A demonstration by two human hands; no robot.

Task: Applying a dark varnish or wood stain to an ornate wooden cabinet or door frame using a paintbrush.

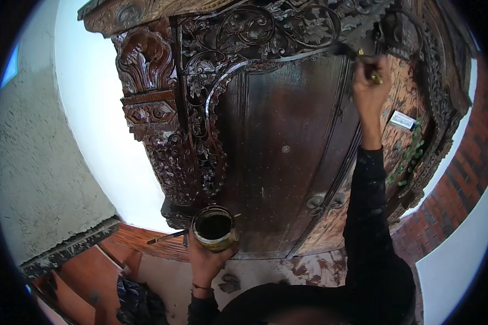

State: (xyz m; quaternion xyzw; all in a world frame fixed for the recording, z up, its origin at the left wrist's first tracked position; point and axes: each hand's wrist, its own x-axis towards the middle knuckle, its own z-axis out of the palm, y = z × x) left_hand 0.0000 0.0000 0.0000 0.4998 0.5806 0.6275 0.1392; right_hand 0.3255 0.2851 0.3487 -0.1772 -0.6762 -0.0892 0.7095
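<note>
My left hand (205,264) is wrapped round a round can (216,245) of dark liquid, held low in front of a wooden door (276,124). A thin-handled brush (165,237) sticks out to the left beside the same hand. Raised at the upper right, my right hand (371,92) grips a paintbrush (376,79). Its dark bristles point left, at the carved scrollwork (314,30) over the door; whether they touch the wood I cannot tell. The scrollwork and left pillar (146,65) look dark and glossy, while the wood at the right (398,89) is paler.
Round handles (315,202) project from the lower door. A small white box (402,120) and green leaves (415,154) are by the right-hand carving. A grey wall (43,135) stands at the left, with a black plastic bag (138,303) below. Red brickwork (460,184) lies at the right.
</note>
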